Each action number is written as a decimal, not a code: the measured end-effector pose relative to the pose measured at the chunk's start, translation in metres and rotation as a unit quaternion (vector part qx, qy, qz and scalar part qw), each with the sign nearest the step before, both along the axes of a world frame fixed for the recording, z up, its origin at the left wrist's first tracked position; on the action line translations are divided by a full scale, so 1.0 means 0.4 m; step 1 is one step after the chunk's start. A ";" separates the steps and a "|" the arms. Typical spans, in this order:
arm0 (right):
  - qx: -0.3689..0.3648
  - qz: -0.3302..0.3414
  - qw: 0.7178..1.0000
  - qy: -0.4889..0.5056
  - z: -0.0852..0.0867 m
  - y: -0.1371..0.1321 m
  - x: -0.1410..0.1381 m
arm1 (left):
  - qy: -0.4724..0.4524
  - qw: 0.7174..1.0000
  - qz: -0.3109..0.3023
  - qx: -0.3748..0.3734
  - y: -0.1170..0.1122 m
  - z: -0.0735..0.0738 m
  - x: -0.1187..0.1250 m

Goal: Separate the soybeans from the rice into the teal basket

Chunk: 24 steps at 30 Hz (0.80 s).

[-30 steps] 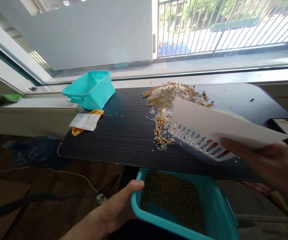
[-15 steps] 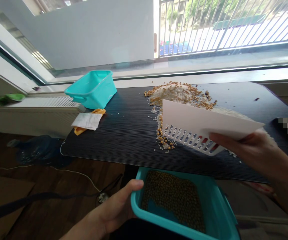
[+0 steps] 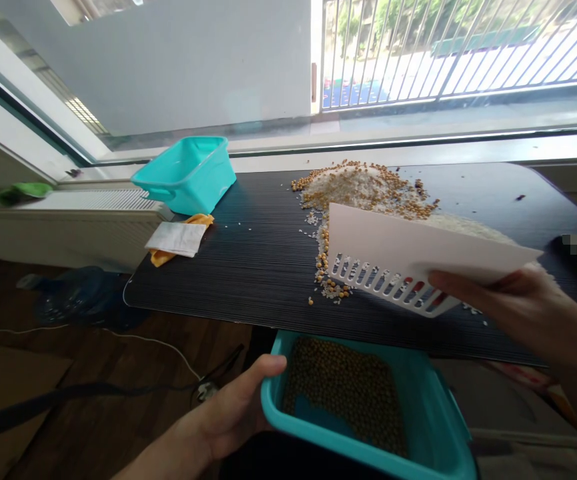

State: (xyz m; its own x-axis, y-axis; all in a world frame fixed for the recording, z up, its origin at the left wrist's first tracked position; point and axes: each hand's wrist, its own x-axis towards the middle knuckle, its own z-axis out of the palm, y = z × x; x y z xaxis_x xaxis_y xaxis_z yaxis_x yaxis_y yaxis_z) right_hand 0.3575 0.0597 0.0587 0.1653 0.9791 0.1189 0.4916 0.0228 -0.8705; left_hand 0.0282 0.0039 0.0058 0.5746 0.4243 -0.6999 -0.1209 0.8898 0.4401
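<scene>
My left hand [image 3: 238,403] grips the left rim of a turquoise plastic bin [image 3: 313,437], its thumb over the edge. Round brownish beans [image 3: 353,393] cover most of the bin's floor, which sits just below the table's front edge. Over the tabletop, my right hand [image 3: 513,303] is closed on a white plastic piece with a row of slots [image 3: 393,243] along its lower edge. Behind that slotted piece lies a heap of white rice [image 3: 363,183] mixed with yellow beans [image 3: 331,288]. The slotted piece hides part of the heap.
A second turquoise bin [image 3: 193,177] stands at the back left of the dark table [image 3: 258,267]. Near it lies a folded white cloth [image 3: 177,238] on an orange one [image 3: 161,259]. A dark object [image 3: 563,250] is at the right edge. A large bottle [image 3: 83,297] lies on the floor.
The slotted piece has shifted slightly right and down with my right hand. My left hand keeps its hold on the bin. The view has moved a little.
</scene>
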 end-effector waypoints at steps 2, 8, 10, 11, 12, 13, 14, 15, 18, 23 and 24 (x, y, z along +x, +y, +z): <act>-0.015 0.018 1.000 0.019 0.003 -0.003 -0.002 | 0.002 1.000 0.004 0.000 0.001 0.002 -0.002; -0.037 0.034 0.998 0.036 0.025 -0.013 -0.008 | -0.005 1.000 0.015 0.001 0.003 0.005 -0.014; -0.025 0.017 0.999 0.036 0.017 -0.006 -0.009 | 0.003 1.000 0.018 0.000 0.002 0.005 -0.017; -0.022 0.012 0.999 0.036 0.012 -0.003 -0.010 | 0.005 1.000 0.018 -0.002 0.002 0.005 -0.017; -0.022 0.010 0.999 0.035 0.009 0.000 -0.012 | 0.007 1.000 0.017 -0.003 0.002 0.006 -0.018; -0.026 0.013 0.999 0.034 0.007 0.001 -0.015 | 0.007 1.000 0.017 -0.003 0.002 0.007 -0.017; -0.031 0.019 0.999 0.033 0.008 0.001 -0.019 | 0.006 1.000 0.017 -0.004 0.001 0.008 -0.017; -0.038 0.030 0.998 0.032 0.012 0.000 -0.023 | 0.004 1.000 0.018 -0.004 0.002 0.008 -0.017; -0.047 0.052 0.997 0.030 0.026 -0.007 -0.028 | -0.001 1.000 0.018 -0.001 0.003 0.010 -0.017; -0.026 0.022 0.999 0.032 0.022 -0.008 -0.019 | 0.010 1.000 0.018 -0.001 0.006 0.008 -0.018; -0.026 0.020 0.999 0.030 0.019 -0.008 -0.019 | 0.011 1.000 0.018 -0.002 0.005 0.007 -0.019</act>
